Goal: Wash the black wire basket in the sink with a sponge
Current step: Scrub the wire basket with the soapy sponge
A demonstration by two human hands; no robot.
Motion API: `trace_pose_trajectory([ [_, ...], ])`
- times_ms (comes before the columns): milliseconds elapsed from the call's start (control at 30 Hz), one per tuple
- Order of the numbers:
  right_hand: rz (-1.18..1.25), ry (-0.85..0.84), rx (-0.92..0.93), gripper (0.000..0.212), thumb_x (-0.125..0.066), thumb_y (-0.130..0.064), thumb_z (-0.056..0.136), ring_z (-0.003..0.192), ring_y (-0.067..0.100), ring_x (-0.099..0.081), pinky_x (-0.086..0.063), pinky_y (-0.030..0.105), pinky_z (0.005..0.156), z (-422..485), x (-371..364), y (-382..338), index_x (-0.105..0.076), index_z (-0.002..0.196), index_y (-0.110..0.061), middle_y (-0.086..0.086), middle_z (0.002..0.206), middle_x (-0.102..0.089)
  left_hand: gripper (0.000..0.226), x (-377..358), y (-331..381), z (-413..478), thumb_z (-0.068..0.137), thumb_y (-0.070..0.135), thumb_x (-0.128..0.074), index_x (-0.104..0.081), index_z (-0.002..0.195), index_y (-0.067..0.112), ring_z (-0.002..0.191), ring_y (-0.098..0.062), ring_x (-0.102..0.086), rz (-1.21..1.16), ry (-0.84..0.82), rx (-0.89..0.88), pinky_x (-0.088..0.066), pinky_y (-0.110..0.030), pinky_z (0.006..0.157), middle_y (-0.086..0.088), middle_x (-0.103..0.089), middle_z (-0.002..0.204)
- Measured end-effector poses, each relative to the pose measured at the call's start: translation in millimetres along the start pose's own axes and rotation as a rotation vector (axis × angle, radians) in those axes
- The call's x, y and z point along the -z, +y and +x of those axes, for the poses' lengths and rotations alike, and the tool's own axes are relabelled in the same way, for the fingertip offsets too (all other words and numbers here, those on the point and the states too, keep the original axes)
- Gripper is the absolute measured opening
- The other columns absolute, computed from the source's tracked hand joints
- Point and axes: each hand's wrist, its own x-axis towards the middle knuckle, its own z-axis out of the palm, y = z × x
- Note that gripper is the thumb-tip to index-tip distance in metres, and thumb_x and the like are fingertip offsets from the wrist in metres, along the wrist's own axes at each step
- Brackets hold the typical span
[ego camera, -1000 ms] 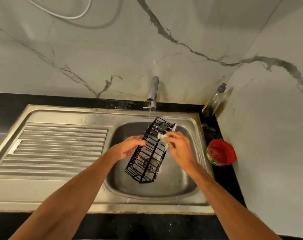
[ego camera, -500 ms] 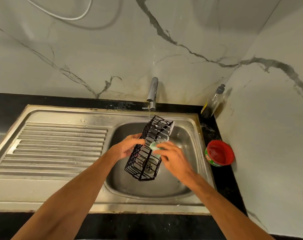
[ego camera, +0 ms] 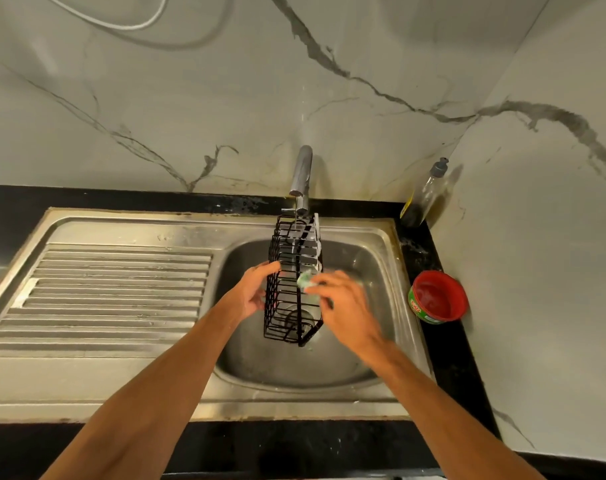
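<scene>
The black wire basket [ego camera: 296, 258] is held above the basin of the stainless steel sink [ego camera: 370, 261]. It stands on end, long axis roughly upright, with its upper end directly beneath the spout of the chrome tap [ego camera: 303, 174]. A thin stream of water runs from the spout onto the top wires.

The left hand [ego camera: 254, 292] grips the basket's left side about halfway up, thumb over the front wires and fingers curled round behind. The right hand [ego camera: 344, 306] pinches a pale green sponge [ego camera: 306, 282] in its fingertips and presses it against the basket's right side. This hand is blurred, so the lie of each finger cannot be told.

The ribbed drainboard [ego camera: 121, 289] lies to the left of the basin. On the black countertop [ego camera: 446, 358] to the right sits an open red tub [ego camera: 438, 301] with a green label. A clear dish-soap bottle [ego camera: 424, 195] stands in the corner against the marbled wall [ego camera: 190, 116].
</scene>
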Motion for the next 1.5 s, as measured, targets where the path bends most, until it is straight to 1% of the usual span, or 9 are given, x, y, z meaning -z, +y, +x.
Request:
trace_pose_trajectory([
  [133,0.034,0.036,-0.072,0.032,-0.07,0.006,0.082,0.105,0.015,-0.062,-0.051,0.034,0.099,-7.6,0.7,13.3,-0.076,0.106,-0.015,0.002,0.114,-0.07,0.042,4.6,-5.4,-7.6,0.089,0.028,-0.071,-0.064,0.123,0.006,0.066,-0.019,-0.068,-0.006,0.016,-0.007,-0.056,-0.031,0.054,-0.007,-0.072,0.092],
  [233,0.027,0.044,-0.097,0.032,-0.07,0.006,0.083,0.107,0.014,-0.06,-0.041,0.019,0.104,-3.8,-0.8,1.3,-0.075,0.109,-0.013,0.003,0.117,-0.07,0.026,5.9,-16.2,-14.1,0.096,0.036,-0.062,-0.07,0.106,0.012,0.066,-0.02,-0.067,-0.109,0.09,0.023,-0.055,-0.032,0.06,-0.003,-0.074,0.071],
  [333,0.029,-0.012,0.044,0.035,-0.072,0.008,0.078,0.104,0.017,-0.062,-0.05,0.029,0.099,-19.2,-8.8,-13.5,-0.076,0.106,-0.014,0.002,0.113,-0.071,0.036,5.5,-21.9,-21.0,0.094,0.039,-0.066,-0.069,0.116,0.011,0.08,-0.025,-0.068,-0.193,0.144,0.026,-0.057,-0.037,0.066,-0.008,-0.074,0.09],
  [467,-0.003,0.19,-0.112,0.04,-0.076,0.012,0.072,0.098,0.015,-0.063,-0.053,0.026,0.093,-22.3,-23.7,-8.9,-0.077,0.104,-0.012,0.0,0.11,-0.071,0.051,-1.1,-25.7,-26.3,0.086,0.04,-0.074,-0.062,0.127,0.012,0.092,-0.031,-0.07,-0.322,0.184,0.03,-0.061,-0.045,0.067,-0.016,-0.071,0.116],
  [867,-0.007,0.468,-0.135,0.031,-0.073,0.002,0.08,0.104,0.009,-0.06,-0.051,0.017,0.094,-42.3,-35.0,-19.2,-0.074,0.109,-0.009,0.005,0.117,-0.067,0.046,-19.0,-40.6,-29.4,0.093,0.057,-0.057,-0.064,0.102,0.012,0.096,-0.031,-0.059,-0.481,0.093,0.129,-0.039,-0.055,0.112,-0.014,-0.064,0.104],
  [1000,0.081,0.613,-0.292,0.026,-0.069,0.007,0.08,0.106,0.003,-0.052,-0.049,0.015,0.095,-24.5,-25.9,-15.2,-0.074,0.104,-0.003,0.008,0.113,-0.067,0.052,-17.3,-47.5,-29.3,0.089,0.059,-0.06,-0.065,0.107,0.01,0.107,-0.035,-0.057,-0.547,0.075,0.153,-0.038,-0.056,0.112,-0.017,-0.064,0.115],
  [1233,0.098,0.529,-0.359,0.036,-0.071,0.008,0.08,0.097,0.016,-0.062,-0.06,0.032,0.08,-28.4,-47.5,-8.8,-0.073,0.112,-0.009,0.001,0.111,-0.066,0.056,-30.5,-57.7,-34.7,0.086,0.06,-0.059,-0.065,0.108,0.008,0.107,-0.04,-0.057,-0.667,0.074,0.155,-0.041,-0.056,0.108,-0.019,-0.063,0.113],
  [1367,0.139,0.522,-0.287,0.034,-0.068,0.005,0.082,0.098,0.015,-0.059,-0.048,0.015,0.09,5.6,-43.3,-29.6,-0.073,0.113,-0.008,0.001,0.111,-0.067,0.068,-38.0,-58.6,-35.0,0.087,0.066,-0.048,-0.066,0.124,0.012,0.118,-0.044,-0.058,-0.793,-0.009,0.104,-0.037,-0.063,0.11,-0.022,-0.064,0.128],
  [1500,0.077,0.502,-0.312,0.04,-0.069,0.013,0.076,0.096,0.016,-0.059,-0.056,0.028,0.085,10.7,-36.4,-9.2,-0.073,0.111,-0.006,0.004,0.109,-0.068,0.062,-44.2,-54.0,-36.8,0.088,0.057,-0.048,-0.067,0.122,0.009,0.119,-0.047,-0.058,-0.852,-0.042,0.065,-0.044,-0.064,0.102,-0.025,-0.065,0.126],
])
